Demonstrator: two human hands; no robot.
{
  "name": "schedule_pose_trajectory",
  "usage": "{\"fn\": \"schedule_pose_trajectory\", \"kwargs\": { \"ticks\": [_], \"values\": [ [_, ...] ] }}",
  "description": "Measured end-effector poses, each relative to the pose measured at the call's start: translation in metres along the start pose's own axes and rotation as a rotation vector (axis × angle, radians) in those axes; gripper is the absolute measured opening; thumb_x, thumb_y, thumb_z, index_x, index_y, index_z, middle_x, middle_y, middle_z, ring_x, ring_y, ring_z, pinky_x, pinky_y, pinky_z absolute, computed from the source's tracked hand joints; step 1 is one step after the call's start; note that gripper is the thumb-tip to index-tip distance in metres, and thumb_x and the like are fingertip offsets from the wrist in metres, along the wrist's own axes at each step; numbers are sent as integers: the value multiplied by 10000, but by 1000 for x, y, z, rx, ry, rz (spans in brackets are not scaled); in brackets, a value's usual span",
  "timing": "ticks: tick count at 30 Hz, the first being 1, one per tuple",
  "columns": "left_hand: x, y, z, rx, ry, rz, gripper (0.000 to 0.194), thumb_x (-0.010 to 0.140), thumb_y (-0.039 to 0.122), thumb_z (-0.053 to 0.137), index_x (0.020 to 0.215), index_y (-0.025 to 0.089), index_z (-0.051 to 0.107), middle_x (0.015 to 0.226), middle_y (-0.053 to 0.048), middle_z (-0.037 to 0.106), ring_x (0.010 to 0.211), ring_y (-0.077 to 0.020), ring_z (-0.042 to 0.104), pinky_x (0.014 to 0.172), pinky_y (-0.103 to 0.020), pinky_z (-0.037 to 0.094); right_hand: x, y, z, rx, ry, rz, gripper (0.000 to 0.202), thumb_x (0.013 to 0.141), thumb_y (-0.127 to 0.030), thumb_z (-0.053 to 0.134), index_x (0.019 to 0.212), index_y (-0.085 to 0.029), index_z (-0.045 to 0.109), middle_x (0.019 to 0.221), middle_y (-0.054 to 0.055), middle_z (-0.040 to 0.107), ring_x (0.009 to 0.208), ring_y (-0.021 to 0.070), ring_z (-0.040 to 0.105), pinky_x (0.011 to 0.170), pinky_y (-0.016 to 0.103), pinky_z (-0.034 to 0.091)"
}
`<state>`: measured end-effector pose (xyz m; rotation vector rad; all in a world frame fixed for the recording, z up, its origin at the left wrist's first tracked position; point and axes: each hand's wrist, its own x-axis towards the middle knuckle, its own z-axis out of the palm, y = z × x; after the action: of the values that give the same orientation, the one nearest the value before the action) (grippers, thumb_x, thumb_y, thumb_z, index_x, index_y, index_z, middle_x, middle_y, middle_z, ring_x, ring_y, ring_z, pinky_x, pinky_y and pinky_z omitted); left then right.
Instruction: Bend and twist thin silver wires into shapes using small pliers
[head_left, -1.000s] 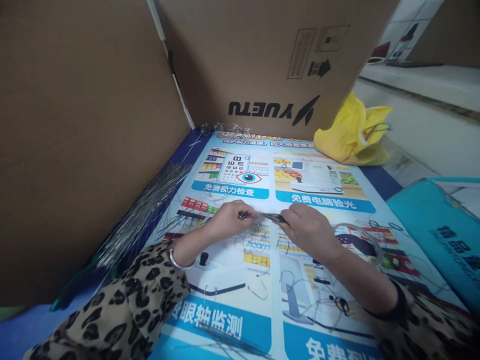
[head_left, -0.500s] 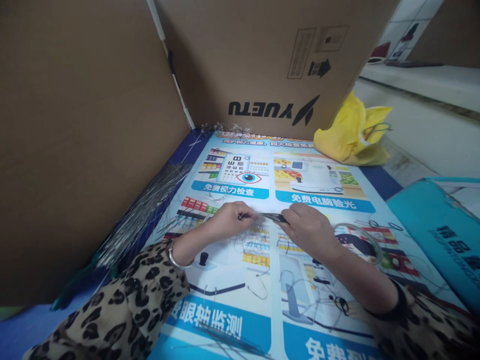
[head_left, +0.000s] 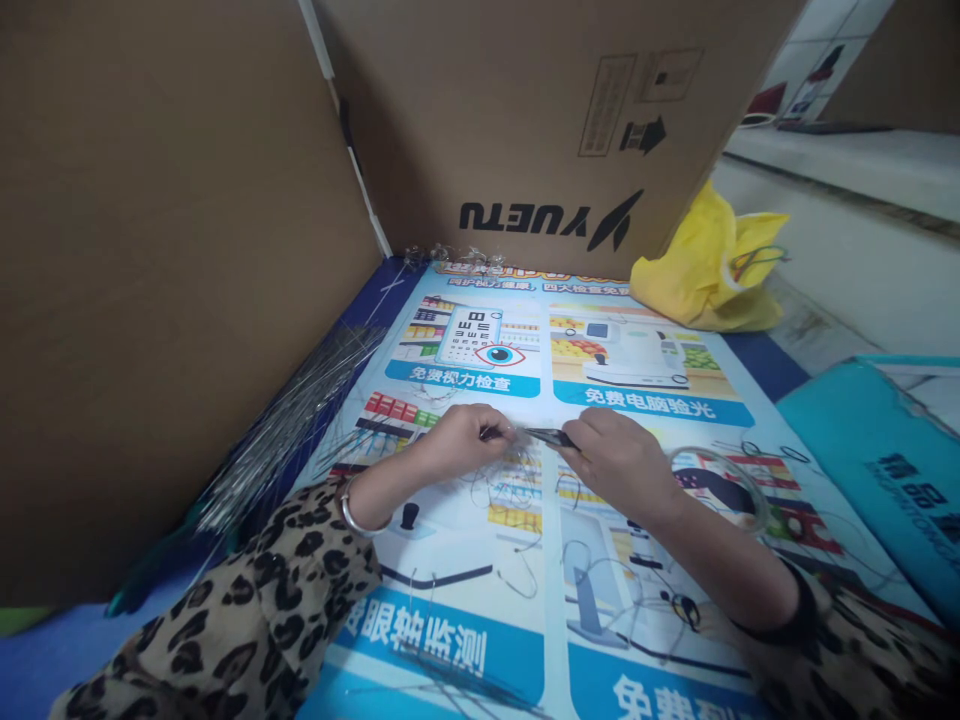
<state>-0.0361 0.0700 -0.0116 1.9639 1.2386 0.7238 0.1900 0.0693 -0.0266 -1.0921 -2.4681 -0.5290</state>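
Observation:
My right hand [head_left: 624,462] is closed round a pair of pliers [head_left: 551,437], whose narrow jaws point left. Their tip meets thin wire at the fingertips of my left hand [head_left: 469,440]. That left hand is pinched on the wire [head_left: 514,440], which is too fine to follow clearly. Loose thin wire loops hang and lie just below the fingers, over a printed poster [head_left: 450,620]. To the left lies a bundle of straight metal wires [head_left: 262,445].
Tall cardboard [head_left: 525,120] stands behind and at the left. A yellow bag [head_left: 705,275] sits at the back right, with a turquoise box [head_left: 862,460] nearer. A clear coil [head_left: 757,490] and scattered wires lie around my right forearm; more wires [head_left: 480,690] lie at the front.

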Motion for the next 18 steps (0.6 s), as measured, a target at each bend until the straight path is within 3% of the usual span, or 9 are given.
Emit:
{"fn": "schedule_pose_trajectory", "kwargs": {
  "ticks": [11,18],
  "values": [
    [0,-3,1,69,27,86,85,699,136,568,730,162,642,738,7,654,669,-99,573,636,-205,433,1,-1,-1,-19,-18,-21,173,829,-295,532,707,-180,574,689,35,521,695,160,449,646,277,295],
    [1,-4,0,44,8,62,84,721,136,557,735,160,636,750,6,652,688,-102,573,650,-206,432,1,-3,-1,-62,-29,-48,177,829,-294,531,699,-182,575,685,39,521,688,165,442,638,286,282]
  ]
}}
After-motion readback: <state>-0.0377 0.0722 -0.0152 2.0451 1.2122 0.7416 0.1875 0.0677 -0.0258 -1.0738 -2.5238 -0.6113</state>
